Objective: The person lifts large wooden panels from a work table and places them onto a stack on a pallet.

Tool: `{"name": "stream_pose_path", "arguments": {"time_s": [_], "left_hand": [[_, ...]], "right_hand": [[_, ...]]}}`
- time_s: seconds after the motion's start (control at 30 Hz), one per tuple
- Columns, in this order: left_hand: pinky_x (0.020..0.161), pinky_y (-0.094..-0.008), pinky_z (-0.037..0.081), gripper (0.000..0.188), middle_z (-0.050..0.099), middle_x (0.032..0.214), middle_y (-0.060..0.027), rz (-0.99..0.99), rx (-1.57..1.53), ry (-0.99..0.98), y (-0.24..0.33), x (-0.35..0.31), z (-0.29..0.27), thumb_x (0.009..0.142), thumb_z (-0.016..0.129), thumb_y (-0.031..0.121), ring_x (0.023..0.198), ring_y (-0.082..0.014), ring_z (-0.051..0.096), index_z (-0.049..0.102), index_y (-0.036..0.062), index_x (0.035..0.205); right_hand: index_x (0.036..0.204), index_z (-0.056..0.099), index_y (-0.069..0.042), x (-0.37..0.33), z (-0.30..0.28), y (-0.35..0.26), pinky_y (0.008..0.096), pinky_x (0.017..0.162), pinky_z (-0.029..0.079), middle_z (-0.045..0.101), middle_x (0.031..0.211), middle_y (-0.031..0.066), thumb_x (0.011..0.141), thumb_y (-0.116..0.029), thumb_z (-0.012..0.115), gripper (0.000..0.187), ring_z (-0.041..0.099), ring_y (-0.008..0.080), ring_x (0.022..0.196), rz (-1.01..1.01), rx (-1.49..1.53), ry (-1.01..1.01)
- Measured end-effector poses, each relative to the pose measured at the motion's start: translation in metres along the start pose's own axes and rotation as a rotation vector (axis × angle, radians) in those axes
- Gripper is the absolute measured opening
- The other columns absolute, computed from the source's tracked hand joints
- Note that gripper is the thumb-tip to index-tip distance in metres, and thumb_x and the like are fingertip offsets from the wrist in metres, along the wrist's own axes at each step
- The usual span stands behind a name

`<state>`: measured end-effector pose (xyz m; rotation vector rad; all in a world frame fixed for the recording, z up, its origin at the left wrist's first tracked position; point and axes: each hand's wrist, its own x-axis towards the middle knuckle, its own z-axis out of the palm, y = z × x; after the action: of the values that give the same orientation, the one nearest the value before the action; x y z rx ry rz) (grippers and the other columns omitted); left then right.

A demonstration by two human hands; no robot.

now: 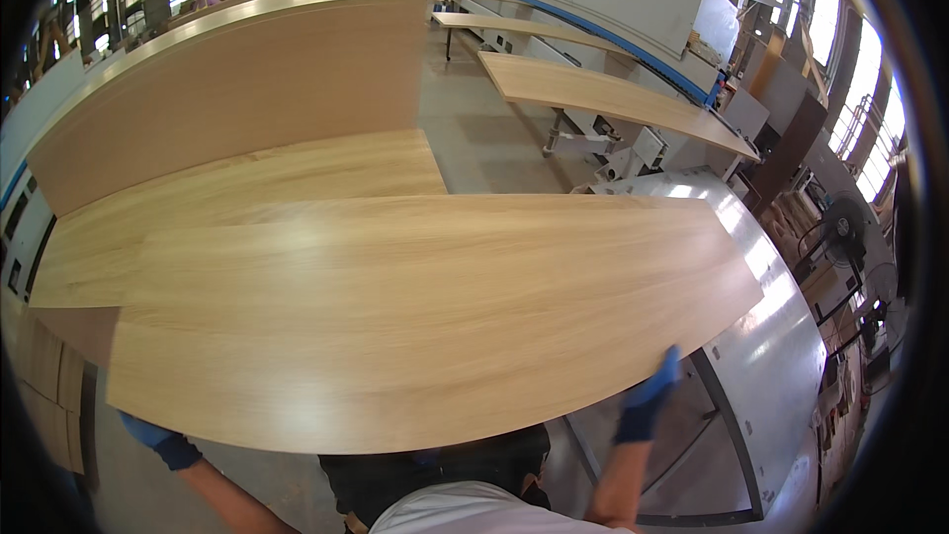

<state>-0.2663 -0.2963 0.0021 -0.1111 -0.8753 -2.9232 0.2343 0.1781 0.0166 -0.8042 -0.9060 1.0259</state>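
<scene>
A long wood-grain board [425, 326] stretches across in front of me, its right end over a shiny metal table. In a blue glove, my left hand [158, 438] grips its near left corner, fingers hidden beneath. My right hand [650, 398], gloved the same, holds the near edge farther right; part of it shows past the edge, the other fingers are out of sight. Behind and to the left, the board overlaps another wood-grain board [247, 175] lying flat.
A tall stack of boards [247, 79] rises at the far left. The metal table [766, 366] stands on my right on a dark frame. Farther off, more boards [603, 99] rest along a long machine [593, 0] with a blue rail. A black fan [843, 227] is at the right; people stand far back.
</scene>
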Motion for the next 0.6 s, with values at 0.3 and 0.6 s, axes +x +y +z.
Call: {"name": "stream_pose_path", "arguments": {"time_s": [0.3, 0.6], "left_hand": [[0.093, -0.0353, 0.040, 0.046, 0.048, 0.123, -0.0120, 0.165, 0.108, 0.276, -0.038, -0.002, 0.054, 0.088, 0.047, 0.030, 0.111, -0.0269, 0.047, 0.043, -0.0006, 0.123], [0.082, -0.0318, 0.044, 0.043, 0.054, 0.109, -0.0199, 0.642, 0.770, 0.275, -0.126, 0.026, 0.108, 0.086, 0.056, 0.018, 0.092, -0.0233, 0.054, 0.045, -0.0106, 0.116]], "right_hand": [[0.122, 0.045, 0.002, -0.204, 0.170, 0.002, 0.0300, 0.076, 0.049, 0.062, 0.101, 0.0152, 0.091, -0.018, 0.045, 0.037, 0.063, 0.0245, 0.088, 0.353, 0.055, -1.598], [0.106, 0.057, 0.003, -0.090, 0.209, -0.023, 0.0379, 0.081, 0.047, 0.059, 0.102, 0.0212, 0.077, -0.007, 0.056, 0.031, 0.059, 0.0329, 0.091, -0.690, -0.475, -0.805]]}}
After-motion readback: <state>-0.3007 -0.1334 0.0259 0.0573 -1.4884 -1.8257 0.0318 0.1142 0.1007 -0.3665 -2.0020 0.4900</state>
